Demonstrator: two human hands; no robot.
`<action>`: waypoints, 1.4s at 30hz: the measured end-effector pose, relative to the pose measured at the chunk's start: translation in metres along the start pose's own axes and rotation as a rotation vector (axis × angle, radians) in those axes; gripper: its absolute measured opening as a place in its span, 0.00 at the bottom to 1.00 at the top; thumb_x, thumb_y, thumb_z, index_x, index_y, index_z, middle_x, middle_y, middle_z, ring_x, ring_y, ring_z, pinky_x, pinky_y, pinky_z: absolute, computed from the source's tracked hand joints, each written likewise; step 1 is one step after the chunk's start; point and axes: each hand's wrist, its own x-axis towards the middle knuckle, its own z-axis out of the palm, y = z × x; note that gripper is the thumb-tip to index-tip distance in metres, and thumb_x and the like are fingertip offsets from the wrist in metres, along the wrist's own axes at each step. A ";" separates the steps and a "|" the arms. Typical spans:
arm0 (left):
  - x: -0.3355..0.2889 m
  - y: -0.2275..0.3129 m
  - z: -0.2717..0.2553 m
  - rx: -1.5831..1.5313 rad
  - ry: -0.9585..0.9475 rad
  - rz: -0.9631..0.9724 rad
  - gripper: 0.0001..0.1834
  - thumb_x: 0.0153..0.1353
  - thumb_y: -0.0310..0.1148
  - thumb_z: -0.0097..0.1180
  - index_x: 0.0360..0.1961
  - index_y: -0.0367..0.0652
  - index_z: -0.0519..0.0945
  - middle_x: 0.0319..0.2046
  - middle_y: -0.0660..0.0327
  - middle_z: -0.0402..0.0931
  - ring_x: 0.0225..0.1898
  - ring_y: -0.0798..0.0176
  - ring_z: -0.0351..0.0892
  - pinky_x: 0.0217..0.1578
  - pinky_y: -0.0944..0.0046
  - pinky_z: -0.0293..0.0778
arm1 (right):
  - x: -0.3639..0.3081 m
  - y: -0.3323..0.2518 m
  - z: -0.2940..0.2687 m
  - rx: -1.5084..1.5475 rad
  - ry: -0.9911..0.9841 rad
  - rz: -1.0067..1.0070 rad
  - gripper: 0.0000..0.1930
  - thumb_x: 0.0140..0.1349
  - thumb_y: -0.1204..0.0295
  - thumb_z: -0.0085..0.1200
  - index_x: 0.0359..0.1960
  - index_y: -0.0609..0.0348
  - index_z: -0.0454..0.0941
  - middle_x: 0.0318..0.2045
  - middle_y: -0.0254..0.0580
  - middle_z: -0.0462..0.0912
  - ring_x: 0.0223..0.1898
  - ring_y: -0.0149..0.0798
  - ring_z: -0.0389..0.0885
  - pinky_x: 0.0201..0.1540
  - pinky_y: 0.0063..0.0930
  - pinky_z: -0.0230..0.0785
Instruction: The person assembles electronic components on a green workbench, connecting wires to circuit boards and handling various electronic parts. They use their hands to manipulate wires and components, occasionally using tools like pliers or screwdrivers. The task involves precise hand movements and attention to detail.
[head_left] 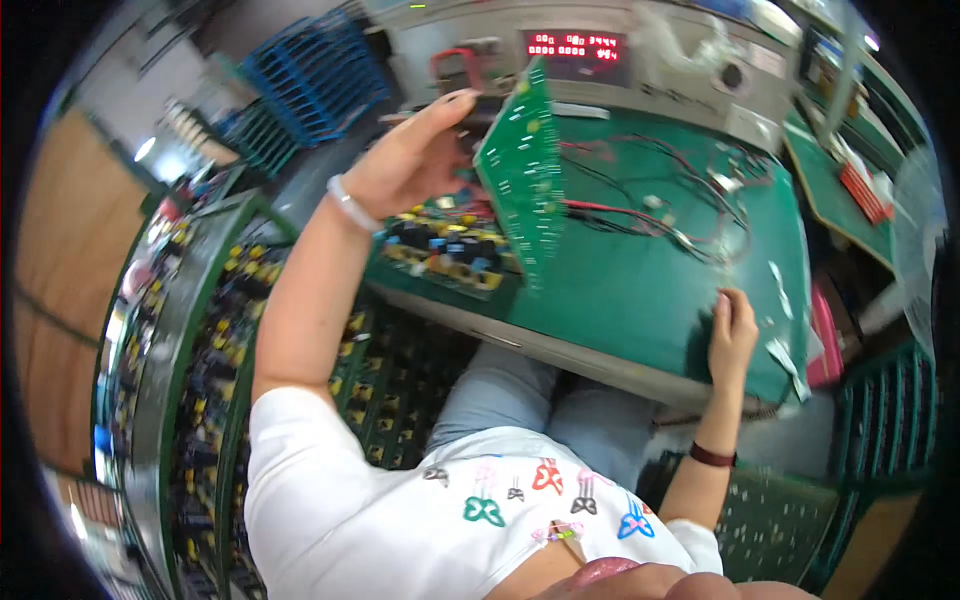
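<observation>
Green circuit board [525,175] tilts beside the spread left hand [415,155], contact unclear; right hand [734,328] curls, grip unclear.

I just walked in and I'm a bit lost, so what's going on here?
A person sits at a green-topped bench. Their left hand is up at a green circuit board, which is tilted upright; the exact grip is blurred. Component-covered circuitry lies beside it on the bench. The right hand is at the bench's front right, with nothing visible in it. Red and black leads lie across the bench.
</observation>
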 end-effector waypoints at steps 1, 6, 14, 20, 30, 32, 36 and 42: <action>-0.008 0.009 0.002 -0.040 0.032 0.020 0.23 0.70 0.51 0.49 0.59 0.49 0.73 0.48 0.65 0.81 0.43 0.66 0.81 0.40 0.60 0.78 | -0.002 0.001 -0.001 0.021 -0.011 0.058 0.11 0.71 0.71 0.48 0.46 0.64 0.77 0.32 0.46 0.80 0.33 0.39 0.77 0.39 0.31 0.69; -0.056 0.065 -0.005 0.106 0.057 0.241 0.24 0.74 0.48 0.42 0.60 0.44 0.75 0.54 0.61 0.80 0.53 0.65 0.79 0.54 0.59 0.73 | -0.004 0.015 0.000 0.125 -0.027 0.037 0.10 0.73 0.70 0.47 0.46 0.64 0.77 0.29 0.35 0.74 0.30 0.29 0.69 0.35 0.24 0.66; -0.160 0.153 -0.025 0.573 0.482 0.401 0.14 0.69 0.44 0.52 0.48 0.48 0.77 0.35 0.67 0.78 0.36 0.71 0.78 0.36 0.65 0.78 | 0.000 0.028 0.000 0.141 -0.054 0.034 0.13 0.75 0.66 0.45 0.47 0.65 0.75 0.28 0.35 0.73 0.31 0.29 0.69 0.36 0.24 0.65; -0.251 0.189 -0.109 1.139 0.685 0.173 0.16 0.70 0.42 0.52 0.52 0.47 0.78 0.41 0.66 0.81 0.42 0.70 0.79 0.42 0.67 0.76 | 0.002 0.036 0.002 0.105 -0.090 0.011 0.14 0.75 0.66 0.45 0.47 0.65 0.75 0.28 0.39 0.76 0.30 0.32 0.74 0.37 0.27 0.68; -0.319 0.177 -0.179 1.296 0.593 -0.206 0.12 0.64 0.35 0.59 0.46 0.42 0.79 0.41 0.67 0.76 0.41 0.73 0.74 0.44 0.70 0.73 | 0.001 0.031 0.006 0.072 -0.067 -0.026 0.12 0.74 0.68 0.44 0.45 0.66 0.75 0.27 0.39 0.74 0.28 0.33 0.71 0.35 0.29 0.67; -0.315 0.171 -0.174 1.299 0.569 -0.204 0.12 0.63 0.35 0.59 0.46 0.42 0.79 0.40 0.67 0.76 0.40 0.73 0.73 0.43 0.69 0.73 | 0.001 0.025 0.003 0.026 -0.036 -0.058 0.12 0.74 0.68 0.44 0.45 0.65 0.76 0.26 0.39 0.74 0.28 0.33 0.71 0.34 0.29 0.66; -0.310 0.160 -0.185 1.313 0.562 -0.251 0.13 0.63 0.36 0.59 0.45 0.43 0.79 0.40 0.66 0.75 0.41 0.71 0.72 0.43 0.67 0.72 | 0.001 0.029 0.003 0.025 -0.060 -0.038 0.12 0.74 0.69 0.44 0.45 0.65 0.76 0.27 0.39 0.74 0.28 0.33 0.72 0.35 0.29 0.67; -0.295 0.142 -0.201 1.448 0.449 -0.253 0.15 0.61 0.39 0.61 0.44 0.40 0.80 0.32 0.63 0.79 0.36 0.72 0.74 0.41 0.66 0.73 | 0.001 0.033 0.005 0.037 -0.078 -0.019 0.12 0.74 0.68 0.44 0.46 0.66 0.75 0.31 0.37 0.74 0.31 0.31 0.72 0.37 0.26 0.68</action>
